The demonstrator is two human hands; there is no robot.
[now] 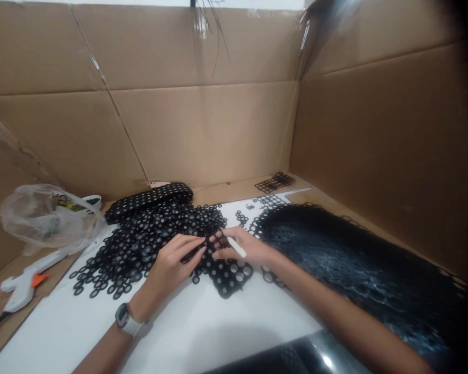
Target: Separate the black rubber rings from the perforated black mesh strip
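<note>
Head view: white board [203, 332] on tabletop, cardboard walls [203, 130] around.

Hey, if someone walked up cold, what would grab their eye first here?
Probably the heap of black rings spread over the white sheet at centre, where the left hand and right hand meet on a perforated black piece. A white glue gun lies at far left.

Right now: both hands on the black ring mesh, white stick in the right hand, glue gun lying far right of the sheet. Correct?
Not quite. The glue gun lies at the far left, beside the plastic bag, as the head view shows. The rest holds: left hand and right hand on the black ring mesh, white stick in the right hand.
</note>
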